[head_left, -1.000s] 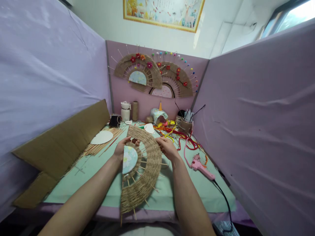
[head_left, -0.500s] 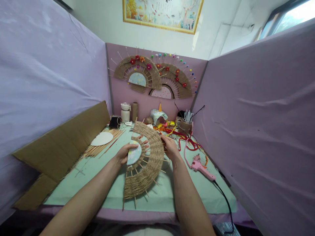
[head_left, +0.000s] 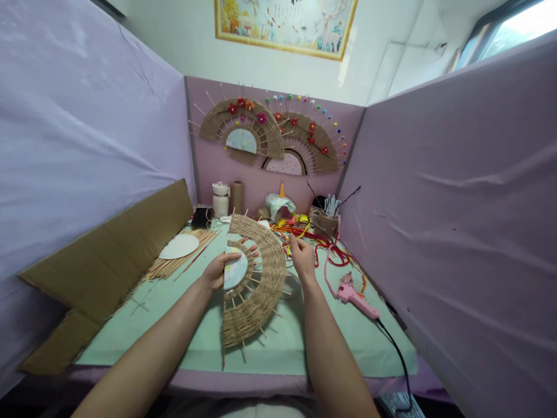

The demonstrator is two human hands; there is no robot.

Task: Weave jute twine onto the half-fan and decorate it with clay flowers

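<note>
My left hand (head_left: 217, 269) is closed on a half-round woven fan panel (head_left: 267, 255), its thumb on the pale patterned half-disc (head_left: 235, 271) at the inner edge. The panel is held tilted over the table, with thin sticks fanning out through bands of brown twine. At its right edge my right hand (head_left: 301, 255) is closed in a pinch, slightly apart from the weave. What those fingers hold is too small to make out. A thin loop of twine (head_left: 292, 288) hangs below that hand, beside the panel.
A pink glue gun (head_left: 359, 302) with a black cord lies at the right. Red cords (head_left: 335, 251) are heaped behind it. At the left are loose sticks (head_left: 174, 264), a white oval (head_left: 179, 247) and leaning cardboard (head_left: 113, 273). Two decorated fans (head_left: 272, 125) hang at the back.
My right hand has drawn slightly right, away from the panel's edge, its fingers turning upward. The panel has rotated a little in my left hand.
</note>
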